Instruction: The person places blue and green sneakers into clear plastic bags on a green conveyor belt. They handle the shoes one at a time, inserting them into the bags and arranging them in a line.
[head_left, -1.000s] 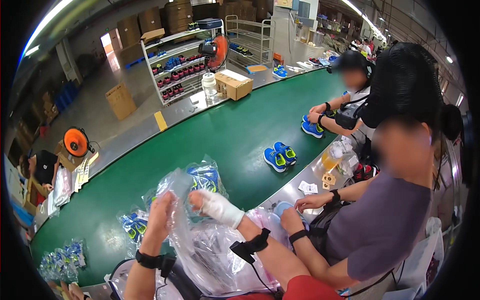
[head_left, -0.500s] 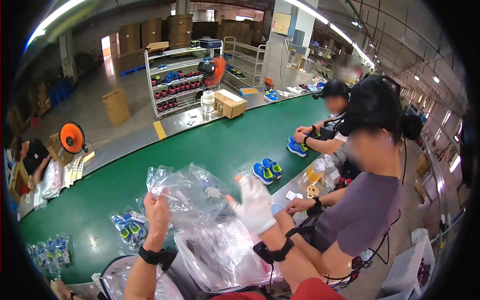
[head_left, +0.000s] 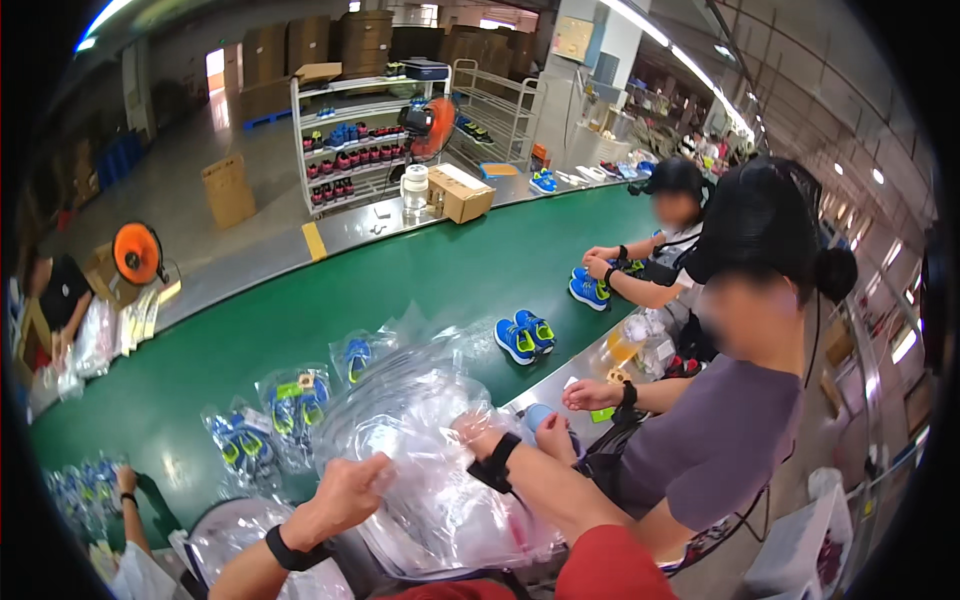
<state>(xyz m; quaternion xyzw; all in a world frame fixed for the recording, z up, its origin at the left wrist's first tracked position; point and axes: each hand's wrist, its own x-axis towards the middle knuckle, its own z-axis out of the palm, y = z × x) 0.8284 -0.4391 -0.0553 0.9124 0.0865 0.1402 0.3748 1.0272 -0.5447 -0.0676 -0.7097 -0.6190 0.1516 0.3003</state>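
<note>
Green belt (head_left: 400, 290) ran beyond both hands. Left hand (head_left: 345, 495) pinched the clear bag (head_left: 430, 450); right hand (head_left: 480, 430) gripped its far edge. It looked light, soft, slippery; edges seemed best to hold.

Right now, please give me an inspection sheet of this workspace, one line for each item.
Surface: green conveyor belt, long and curved.
Job's things: clear plastic bag, crumpled, held by both hands.
Clutter: bagged blue shoes and one loose blue pair on the belt; cardboard box at the far edge.
Hands: left hand and right hand both grip the bag.
Cables: nothing seen.
Surroundings: shoe rack, orange fan, seated co-worker on the right.
</note>
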